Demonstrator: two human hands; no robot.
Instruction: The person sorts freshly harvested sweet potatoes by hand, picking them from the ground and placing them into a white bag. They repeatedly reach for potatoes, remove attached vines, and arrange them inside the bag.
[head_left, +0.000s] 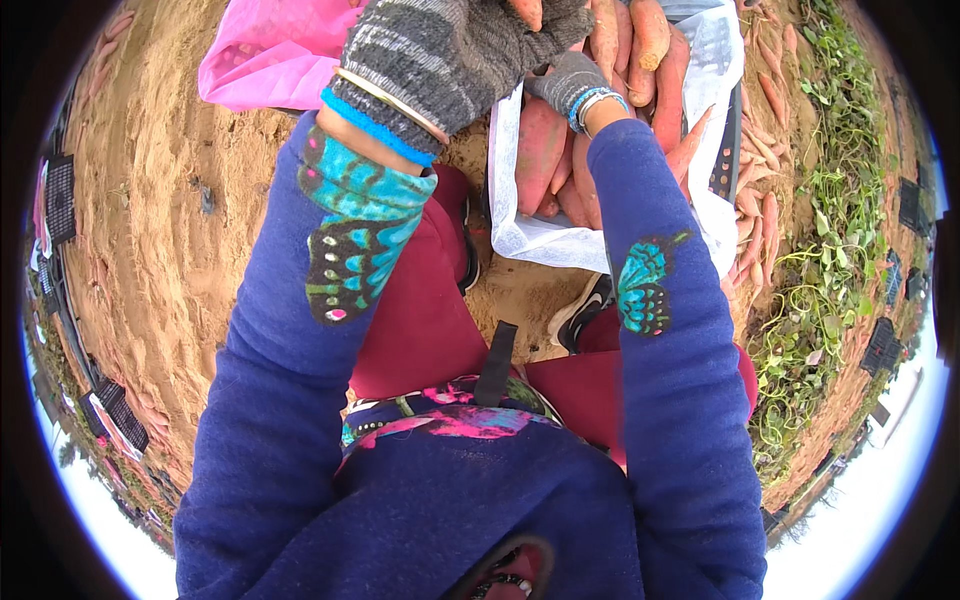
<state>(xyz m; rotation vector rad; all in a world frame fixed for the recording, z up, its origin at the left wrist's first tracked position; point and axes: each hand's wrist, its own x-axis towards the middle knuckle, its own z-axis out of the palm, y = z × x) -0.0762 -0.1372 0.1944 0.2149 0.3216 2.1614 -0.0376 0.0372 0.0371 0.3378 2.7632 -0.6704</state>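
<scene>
My left hand (442, 60), in a grey striped knit glove, is at the top middle of the view. The end of a sweet potato (529, 10) shows in its grasp; the rest is cut off by the top edge. Below it, my gloved right hand (571, 84) is over the near left part of a black plastic crate (724, 161) lined with white sheeting (551, 238). Its fingers are partly hidden behind the left glove, so its grip is unclear. Several large sweet potatoes (541, 154) fill the crate around that hand.
A pink liner (274, 56) covers another container at upper left. Loose sweet potatoes (765, 225) lie on the soil right of the white-lined crate, beside a strip of green vines (825, 247). My shoe (583, 313) stands near the crate's front. Black crates (120, 412) stand farther off.
</scene>
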